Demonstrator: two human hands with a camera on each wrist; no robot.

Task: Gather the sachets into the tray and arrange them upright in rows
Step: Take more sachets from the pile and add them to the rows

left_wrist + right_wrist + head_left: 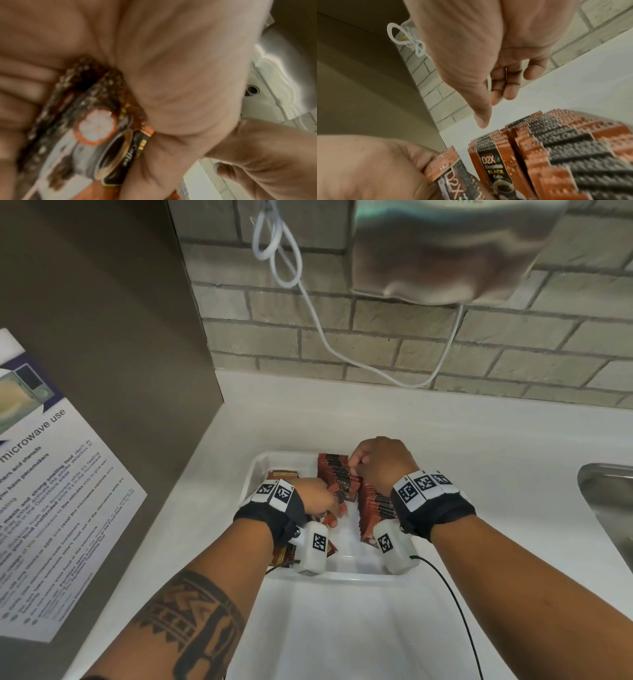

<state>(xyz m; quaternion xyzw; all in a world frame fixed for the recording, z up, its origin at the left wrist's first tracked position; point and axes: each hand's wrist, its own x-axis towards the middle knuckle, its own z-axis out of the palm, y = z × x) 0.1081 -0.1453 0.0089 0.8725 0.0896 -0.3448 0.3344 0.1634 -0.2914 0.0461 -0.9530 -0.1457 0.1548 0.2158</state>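
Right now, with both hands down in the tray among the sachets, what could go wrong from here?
1. The left hand grips several orange-and-black coffee sachets; pushing them in carelessly could topple the upright row of sachets beside them.
2. The right hand hangs over that row, fingers curled and holding nothing; it might catch the serrated tops.
3. Loose sachets lie under the left wrist in the white plastic tray and could get crushed.

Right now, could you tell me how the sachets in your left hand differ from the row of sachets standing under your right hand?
The small bundle of orange-brown coffee sachets is gripped in the left hand and tilted; the long row of orange-and-black sachets stands upright in the white plastic tray. The bundle is a few; the row is many, packed close. The right hand hovers curled over the row. Both carry the same D2X coffee print.
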